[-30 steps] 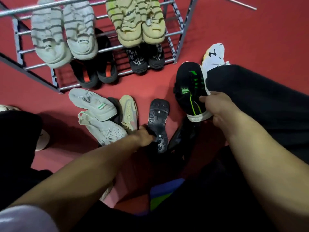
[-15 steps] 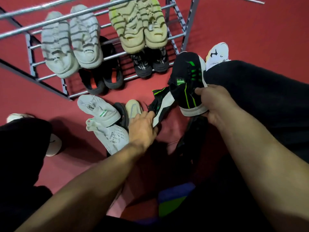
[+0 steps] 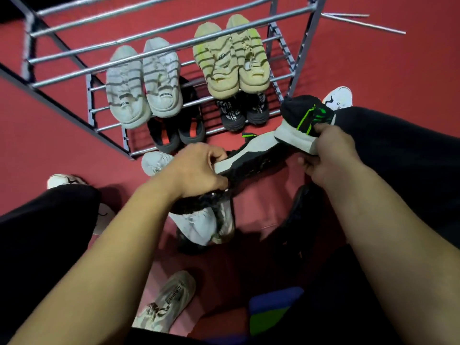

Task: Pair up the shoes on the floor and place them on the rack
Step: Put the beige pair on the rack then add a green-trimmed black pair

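My left hand grips a black sneaker with green trim and a white sole, held on its side above the floor. Its mate is in my right hand, heel up, just in front of the rack's right leg. The grey metal rack stands ahead. A white pair and a beige-yellow pair rest on its middle shelf. On the shelf below sit a black-orange pair and a black pair. Light grey sneakers lie on the red floor beneath my left hand.
A beige sneaker lies near the bottom centre. A black shoe is on the floor under my right arm. My knees in black trousers flank the scene, with white shoes on my feet. Loose metal rods lie far right.
My left hand has lifted the second black-green sneaker off the floor and raised it toward the one in my right hand. Both hands have moved up toward the rack.
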